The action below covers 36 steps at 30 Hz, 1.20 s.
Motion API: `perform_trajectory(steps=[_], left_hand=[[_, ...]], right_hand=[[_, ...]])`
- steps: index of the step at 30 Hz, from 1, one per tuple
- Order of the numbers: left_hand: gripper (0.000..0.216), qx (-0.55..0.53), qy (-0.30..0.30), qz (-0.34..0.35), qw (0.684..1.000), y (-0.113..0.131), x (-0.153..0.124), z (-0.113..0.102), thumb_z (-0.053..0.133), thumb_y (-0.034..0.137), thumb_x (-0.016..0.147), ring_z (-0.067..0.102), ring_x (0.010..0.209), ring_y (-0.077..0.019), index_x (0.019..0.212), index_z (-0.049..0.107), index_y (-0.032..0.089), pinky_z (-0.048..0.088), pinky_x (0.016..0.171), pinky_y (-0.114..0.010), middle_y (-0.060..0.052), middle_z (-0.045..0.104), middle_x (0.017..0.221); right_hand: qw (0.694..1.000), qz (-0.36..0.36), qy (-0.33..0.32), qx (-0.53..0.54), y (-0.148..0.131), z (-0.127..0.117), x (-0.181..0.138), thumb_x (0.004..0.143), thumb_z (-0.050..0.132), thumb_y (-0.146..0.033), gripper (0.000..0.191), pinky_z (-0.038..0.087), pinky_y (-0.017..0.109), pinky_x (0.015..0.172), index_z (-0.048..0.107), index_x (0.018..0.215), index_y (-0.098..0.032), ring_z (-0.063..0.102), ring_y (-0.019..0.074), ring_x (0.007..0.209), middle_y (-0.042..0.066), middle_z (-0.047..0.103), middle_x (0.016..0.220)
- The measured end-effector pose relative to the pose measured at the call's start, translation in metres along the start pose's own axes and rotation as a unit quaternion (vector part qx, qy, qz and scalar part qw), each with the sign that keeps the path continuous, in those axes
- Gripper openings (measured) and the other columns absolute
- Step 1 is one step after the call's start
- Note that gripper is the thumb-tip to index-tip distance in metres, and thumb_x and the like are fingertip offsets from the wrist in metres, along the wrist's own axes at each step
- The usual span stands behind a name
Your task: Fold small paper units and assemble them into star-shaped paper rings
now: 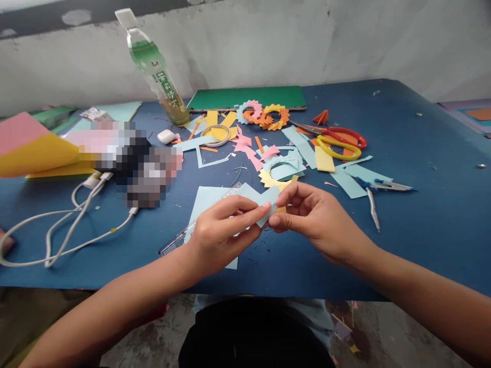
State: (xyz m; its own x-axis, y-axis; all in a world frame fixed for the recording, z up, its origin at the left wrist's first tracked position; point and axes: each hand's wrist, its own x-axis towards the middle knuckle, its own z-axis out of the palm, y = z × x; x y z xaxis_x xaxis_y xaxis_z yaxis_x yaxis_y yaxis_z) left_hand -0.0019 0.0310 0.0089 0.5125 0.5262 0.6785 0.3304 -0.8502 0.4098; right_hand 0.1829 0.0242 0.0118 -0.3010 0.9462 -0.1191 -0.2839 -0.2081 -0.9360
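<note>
A small light blue piece of folded paper (270, 195) is held above the desk between my two hands. My left hand (228, 227) is closed on its left side, the fingers pointing right along it. With thumb and bent fingers, my right hand (318, 217) pinches the right edge. A bit of yellow paper (282, 209) shows by the right fingertips; whether it is held I cannot tell. Under the left hand lie a light blue sheet (205, 198) and a clear ruler (174, 245), both partly covered. Just beyond the hands is a yellow toothed paper ring (268, 179).
Red-and-yellow scissors (341, 143), a compass (372, 197), paper scraps (301, 145) and a tape roll (226, 137) lie beyond the hands. A tea bottle (159, 76) stands near a green board (249, 97). White cables (76, 225) and pink-and-yellow paper (34, 148) occupy the left.
</note>
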Motion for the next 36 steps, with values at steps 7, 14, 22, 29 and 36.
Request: perform_trajectory(steps=[7,14,22,29,36], left_hand=[[0.029,-0.044,-0.018,-0.012,0.999,0.003,0.005,-0.002,0.069,0.016,0.076,0.059,0.072,-0.0098,0.104,0.064,0.011,0.053,0.066,-0.020,-0.007,0.063,0.086],[0.019,-0.036,-0.008,0.052,0.998,0.007,0.008,-0.017,0.062,0.002,0.079,0.063,0.080,-0.0120,0.095,0.064,0.012,0.055,0.074,-0.024,-0.006,0.069,0.086],[0.007,0.009,-0.033,0.158,0.987,0.014,0.006,-0.035,0.063,0.007,0.080,0.064,0.091,-0.0121,0.086,0.066,0.009,0.057,0.081,-0.020,-0.007,0.070,0.089],[0.009,0.076,-0.035,0.188,0.979,0.019,0.013,-0.038,0.062,0.011,0.082,0.068,0.077,-0.0114,0.074,0.067,0.014,0.060,0.071,-0.019,-0.002,0.072,0.076],[0.014,0.052,-0.078,0.205,0.974,0.013,0.015,-0.034,0.055,0.012,0.087,0.068,0.082,-0.0138,0.078,0.065,0.012,0.059,0.069,-0.022,-0.007,0.073,0.085]], right_hand=[[0.992,-0.087,0.022,-0.093,-0.003,0.001,-0.005,0.063,0.080,-0.017,0.041,0.054,0.018,0.056,0.058,0.098,-0.022,0.066,0.0099,0.059,-0.006,0.066,0.065],[0.853,-0.412,-0.020,-0.318,-0.003,-0.001,-0.016,0.075,0.070,-0.012,0.025,0.057,0.023,0.069,0.060,0.096,-0.022,0.068,0.0128,0.074,0.001,0.070,0.081],[0.577,-0.631,-0.081,-0.512,-0.017,-0.012,-0.019,0.090,0.050,-0.011,0.018,0.053,0.019,0.086,0.068,0.087,-0.017,0.064,0.0116,0.090,0.003,0.070,0.088],[0.533,-0.629,-0.073,-0.561,-0.016,-0.010,-0.022,0.088,0.052,-0.008,0.019,0.050,0.020,0.091,0.069,0.088,-0.017,0.063,0.0099,0.089,0.000,0.071,0.093],[0.548,-0.587,-0.091,-0.589,-0.018,-0.011,-0.032,0.090,0.051,-0.009,0.019,0.047,0.022,0.094,0.069,0.093,-0.015,0.061,0.0095,0.096,0.001,0.071,0.096]])
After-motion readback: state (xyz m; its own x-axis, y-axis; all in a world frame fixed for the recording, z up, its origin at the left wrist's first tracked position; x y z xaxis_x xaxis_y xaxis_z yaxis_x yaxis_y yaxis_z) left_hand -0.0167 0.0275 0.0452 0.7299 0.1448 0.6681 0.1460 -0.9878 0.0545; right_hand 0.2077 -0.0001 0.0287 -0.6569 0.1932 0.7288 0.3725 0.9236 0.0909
